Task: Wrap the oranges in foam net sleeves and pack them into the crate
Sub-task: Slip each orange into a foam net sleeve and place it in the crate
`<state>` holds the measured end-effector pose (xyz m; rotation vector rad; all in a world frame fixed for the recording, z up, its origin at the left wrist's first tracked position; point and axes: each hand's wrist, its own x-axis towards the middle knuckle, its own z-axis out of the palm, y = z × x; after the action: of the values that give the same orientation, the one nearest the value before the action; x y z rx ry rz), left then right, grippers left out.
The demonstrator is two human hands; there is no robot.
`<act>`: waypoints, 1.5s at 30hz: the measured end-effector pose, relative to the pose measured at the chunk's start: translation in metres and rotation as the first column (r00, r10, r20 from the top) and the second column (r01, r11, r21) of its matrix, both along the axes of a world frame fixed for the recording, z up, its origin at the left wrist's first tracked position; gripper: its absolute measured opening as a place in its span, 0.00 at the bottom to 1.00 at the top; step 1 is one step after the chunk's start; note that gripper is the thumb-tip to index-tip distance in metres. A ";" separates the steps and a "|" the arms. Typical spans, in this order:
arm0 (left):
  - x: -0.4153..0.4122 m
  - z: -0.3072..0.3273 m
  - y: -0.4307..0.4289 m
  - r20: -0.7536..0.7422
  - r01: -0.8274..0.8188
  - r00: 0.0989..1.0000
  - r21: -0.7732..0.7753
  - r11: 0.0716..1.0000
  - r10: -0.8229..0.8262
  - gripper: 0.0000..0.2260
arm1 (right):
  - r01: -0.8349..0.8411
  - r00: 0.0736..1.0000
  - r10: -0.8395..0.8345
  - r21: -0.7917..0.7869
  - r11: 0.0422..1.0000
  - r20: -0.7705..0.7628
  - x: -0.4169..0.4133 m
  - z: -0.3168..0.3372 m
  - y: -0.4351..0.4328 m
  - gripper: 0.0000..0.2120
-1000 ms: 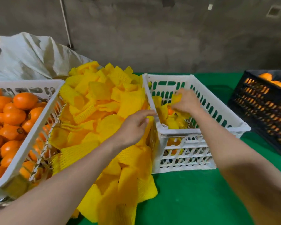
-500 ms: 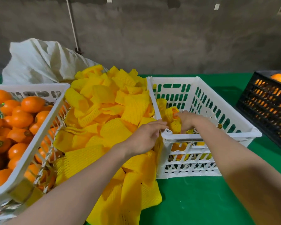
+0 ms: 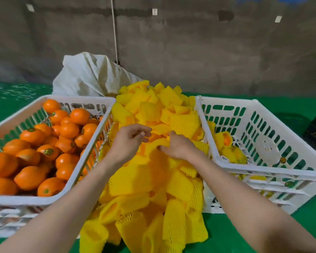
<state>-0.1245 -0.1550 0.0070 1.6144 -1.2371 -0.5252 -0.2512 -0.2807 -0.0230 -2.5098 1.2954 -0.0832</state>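
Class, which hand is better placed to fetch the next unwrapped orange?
Left: the left hand is beside the crate of bare oranges; the right hand grips a foam sleeve, farther away.

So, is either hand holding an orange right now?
No, left hand and right hand are at the yellow foam net sleeves; the bare oranges lie untouched.

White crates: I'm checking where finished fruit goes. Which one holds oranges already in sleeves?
The right crate: a few wrapped oranges sit at its left side. The left crate holds only bare oranges.
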 end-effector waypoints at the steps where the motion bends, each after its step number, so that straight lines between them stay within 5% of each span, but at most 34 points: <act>1: 0.008 -0.002 0.007 -0.032 -0.021 0.999 0.004 1.000 0.021 0.10 | 0.014 0.999 -0.012 0.046 0.999 -0.045 0.004 -0.005 0.001 0.36; 4: 0.027 -0.006 0.024 -0.084 -0.098 0.992 0.010 0.995 0.098 0.08 | 0.046 0.999 -0.045 0.121 0.992 -0.010 0.006 -0.010 0.001 0.38; 6: 0.035 -0.011 0.031 -0.126 -0.147 0.981 0.016 0.989 0.148 0.07 | 0.082 0.971 -0.110 0.136 0.987 0.211 0.006 -0.003 0.003 0.33; 10: 0.034 -0.013 0.034 -0.387 -0.079 0.913 0.144 0.986 0.130 0.21 | -0.166 0.655 -0.271 0.484 0.859 0.706 0.009 0.023 0.026 0.24; 12: 0.027 -0.011 0.033 -0.532 0.027 0.842 0.200 0.979 0.086 0.21 | -0.306 0.607 -0.283 0.548 0.779 0.742 0.012 0.030 0.040 0.21; 14: 0.023 -0.009 0.031 -0.552 0.021 0.831 0.158 0.987 0.070 0.11 | -0.320 0.646 -0.230 0.531 0.785 0.728 0.015 0.034 0.050 0.23; 16: 0.024 -0.010 0.031 -0.397 -0.068 0.912 0.111 0.992 0.107 0.05 | -0.241 0.707 -0.095 0.365 0.899 0.701 0.018 0.035 0.055 0.31; 18: 0.028 -0.012 0.033 -0.164 -0.130 0.976 0.079 0.988 0.142 0.05 | -0.240 0.745 0.177 0.011 0.971 0.644 0.021 0.036 0.059 0.37; 20: 0.031 -0.012 0.037 0.007 -0.168 0.986 0.040 0.985 0.168 0.07 | -0.321 0.758 0.443 -0.317 0.892 0.479 0.027 0.036 0.064 0.32; 22: 0.034 -0.011 0.041 0.073 -0.182 0.981 0.017 0.983 0.180 0.11 | -0.329 0.758 0.517 -0.452 0.829 0.397 0.038 0.034 0.070 0.20; 24: 0.046 -0.006 0.048 -0.084 -0.114 0.990 -0.008 0.993 0.113 0.09 | -0.263 0.733 0.487 -0.463 0.846 0.475 0.049 0.036 0.075 0.09; 27: 0.082 0.003 0.061 -0.399 -0.004 0.917 -0.062 0.998 -0.021 0.04 | -0.231 0.687 0.460 -0.431 0.872 0.563 0.057 0.042 0.076 0.07; 29: 0.118 0.000 0.068 -0.256 -0.102 0.961 0.017 0.995 0.103 0.06 | -0.253 0.654 0.471 -0.415 0.874 0.592 0.059 0.045 0.076 0.06; 30: 0.137 -0.003 0.072 -0.024 -0.167 0.985 0.135 0.977 0.172 0.06 | -0.265 0.640 0.467 -0.395 0.879 0.610 0.060 0.046 0.077 0.06; 32: 0.168 -0.014 0.084 0.411 -0.201 0.911 0.526 0.826 -0.040 0.06 | -0.289 0.626 0.446 -0.341 0.894 0.639 0.061 0.047 0.078 0.05; 34: 0.181 -0.027 0.093 0.422 -0.184 0.826 0.828 0.529 -0.374 0.12 | -0.319 0.623 0.436 -0.299 0.899 0.649 0.063 0.046 0.078 0.06; 36: 0.179 -0.034 0.097 0.375 -0.186 0.799 0.898 0.399 -0.469 0.15 | -0.352 0.614 0.444 -0.278 0.894 0.652 0.066 0.043 0.080 0.09; 45: 0.166 -0.049 0.092 0.540 -0.355 0.590 0.841 0.408 -0.600 0.19 | -0.472 0.600 0.462 -0.178 0.864 0.653 0.067 0.035 0.077 0.11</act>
<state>0.0414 -0.0631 -0.0423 2.9916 -1.9789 -0.6607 -0.1840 -0.2035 0.0121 -2.3435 0.3131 -0.7907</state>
